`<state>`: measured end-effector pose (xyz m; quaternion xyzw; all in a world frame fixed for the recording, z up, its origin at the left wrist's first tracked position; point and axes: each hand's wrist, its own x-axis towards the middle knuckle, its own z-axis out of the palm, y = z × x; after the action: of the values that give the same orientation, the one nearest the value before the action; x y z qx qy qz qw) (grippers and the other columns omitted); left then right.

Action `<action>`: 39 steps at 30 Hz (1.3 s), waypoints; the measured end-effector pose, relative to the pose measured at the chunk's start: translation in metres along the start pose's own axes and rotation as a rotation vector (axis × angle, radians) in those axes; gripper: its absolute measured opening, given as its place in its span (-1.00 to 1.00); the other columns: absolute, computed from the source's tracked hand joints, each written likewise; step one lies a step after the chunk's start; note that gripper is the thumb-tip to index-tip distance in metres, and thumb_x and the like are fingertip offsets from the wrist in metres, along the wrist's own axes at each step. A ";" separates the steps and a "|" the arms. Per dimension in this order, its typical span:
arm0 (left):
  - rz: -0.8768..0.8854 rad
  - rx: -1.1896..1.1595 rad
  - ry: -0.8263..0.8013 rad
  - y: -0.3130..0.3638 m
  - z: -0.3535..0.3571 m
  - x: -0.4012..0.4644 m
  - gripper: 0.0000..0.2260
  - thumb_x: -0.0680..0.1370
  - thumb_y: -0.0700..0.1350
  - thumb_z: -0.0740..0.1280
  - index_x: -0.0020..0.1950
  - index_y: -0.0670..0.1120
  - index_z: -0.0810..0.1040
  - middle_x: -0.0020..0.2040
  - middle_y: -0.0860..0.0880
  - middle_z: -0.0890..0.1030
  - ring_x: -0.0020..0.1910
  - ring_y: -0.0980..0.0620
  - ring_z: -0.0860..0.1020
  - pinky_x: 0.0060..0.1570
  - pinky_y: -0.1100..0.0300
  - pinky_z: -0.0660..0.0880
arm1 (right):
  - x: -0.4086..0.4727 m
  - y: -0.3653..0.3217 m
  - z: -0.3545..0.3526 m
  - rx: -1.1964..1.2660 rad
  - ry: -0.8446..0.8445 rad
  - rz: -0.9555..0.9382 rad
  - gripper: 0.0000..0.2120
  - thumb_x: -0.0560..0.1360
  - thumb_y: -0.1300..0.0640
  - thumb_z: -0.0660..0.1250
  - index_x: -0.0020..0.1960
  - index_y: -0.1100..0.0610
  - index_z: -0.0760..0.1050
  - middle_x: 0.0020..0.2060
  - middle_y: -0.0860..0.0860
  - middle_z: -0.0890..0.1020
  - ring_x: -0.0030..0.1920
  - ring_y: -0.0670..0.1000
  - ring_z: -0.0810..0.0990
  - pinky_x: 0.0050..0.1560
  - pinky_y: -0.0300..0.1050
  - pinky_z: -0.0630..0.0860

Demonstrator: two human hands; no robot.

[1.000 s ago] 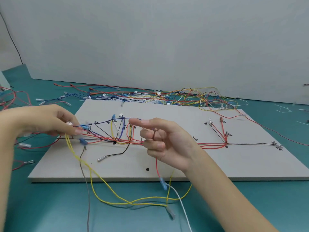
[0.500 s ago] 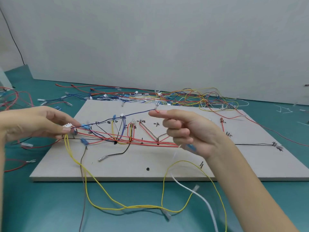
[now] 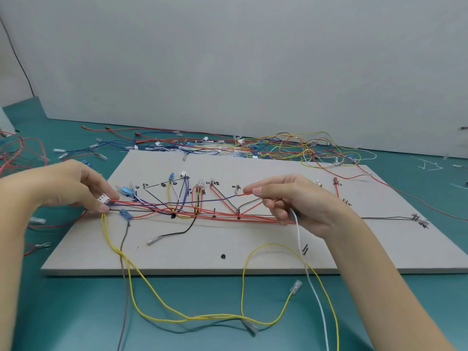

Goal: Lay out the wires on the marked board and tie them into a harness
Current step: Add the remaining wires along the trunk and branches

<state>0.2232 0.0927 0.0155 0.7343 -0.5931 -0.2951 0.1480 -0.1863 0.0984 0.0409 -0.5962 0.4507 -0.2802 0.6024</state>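
A grey marked board (image 3: 253, 259) lies on the teal table, with black lines and labels drawn on it. Red, blue, yellow and black wires (image 3: 202, 211) run along its main line. My left hand (image 3: 68, 183) pinches a white connector (image 3: 103, 198) at the board's left edge, where the wires meet. My right hand (image 3: 296, 201) holds the red wire bundle near the board's middle and pinches a red terminal end (image 3: 247, 191) of a blue wire between thumb and forefinger. Yellow wires (image 3: 192, 317), a white wire (image 3: 314, 287) and a grey wire hang off the front edge.
A tangled pile of spare wires (image 3: 291, 148) lies behind the board along the white wall. More red wires (image 3: 17, 150) and loose terminals lie at the left. White offcuts (image 3: 430, 165) lie on the table at the far right.
My right hand has moved rightward along the bundle and dropped lower, drawing the blue wire taut over the board. The yellow loop and white wire shifted right with it. My left hand stays put.
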 end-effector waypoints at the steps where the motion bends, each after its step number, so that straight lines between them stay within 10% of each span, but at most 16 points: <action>1: -0.016 -0.001 -0.002 0.001 0.000 -0.001 -0.72 0.20 -0.15 0.66 -0.19 0.14 0.74 -0.27 -0.03 0.68 -0.47 0.15 0.51 -0.42 0.29 0.41 | 0.000 0.001 -0.003 0.007 0.013 0.004 -0.85 0.51 0.21 0.35 -0.03 0.14 0.70 -0.48 -0.05 0.46 -0.58 -0.11 0.30 -0.57 -0.30 0.25; 9: -0.057 -0.047 -0.010 -0.008 -0.005 0.001 -0.25 -0.35 0.31 0.59 -0.18 0.15 0.70 -0.28 0.00 0.71 -0.48 0.15 0.57 -0.42 0.25 0.42 | -0.004 0.012 -0.026 0.102 0.077 0.004 -0.83 0.52 0.20 0.32 -0.03 0.13 0.70 -0.44 -0.06 0.48 -0.62 -0.15 0.16 -0.56 -0.29 0.05; 20: -0.163 -0.054 0.116 -0.002 -0.002 -0.008 -0.50 -0.20 0.08 0.65 -0.31 0.02 0.70 -0.34 -0.11 0.67 -0.45 -0.02 0.61 -0.43 0.22 0.54 | 0.000 0.017 -0.028 0.188 0.125 -0.020 -0.81 0.51 0.21 0.32 -0.04 0.10 0.72 -0.37 -0.06 0.51 -0.45 -0.10 0.40 -0.49 -0.29 0.31; 30: -0.224 -0.054 0.122 0.011 0.003 -0.007 -0.77 0.15 -0.23 0.68 -0.36 -0.05 0.67 -0.50 -0.14 0.60 -0.59 0.02 0.52 -0.54 0.25 0.48 | -0.002 0.011 -0.033 1.118 -0.142 -0.001 -0.42 0.12 0.48 0.53 0.11 0.23 0.54 -0.19 0.09 0.57 -0.52 -0.13 0.48 -0.58 -0.33 0.43; 39: -0.251 -0.130 0.115 0.019 0.005 -0.013 -0.80 0.25 -0.31 0.61 -0.22 -0.21 0.66 -0.55 -0.11 0.56 -0.64 0.05 0.52 -0.64 0.31 0.42 | -0.013 0.009 -0.041 0.776 -0.076 -0.014 -0.47 0.32 0.25 0.39 0.29 0.24 0.47 -0.22 0.02 0.59 -0.68 -0.17 0.27 -0.73 -0.39 0.16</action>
<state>0.2037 0.1005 0.0259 0.8072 -0.4669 -0.3066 0.1910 -0.2301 0.0919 0.0402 -0.3368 0.2844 -0.4118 0.7976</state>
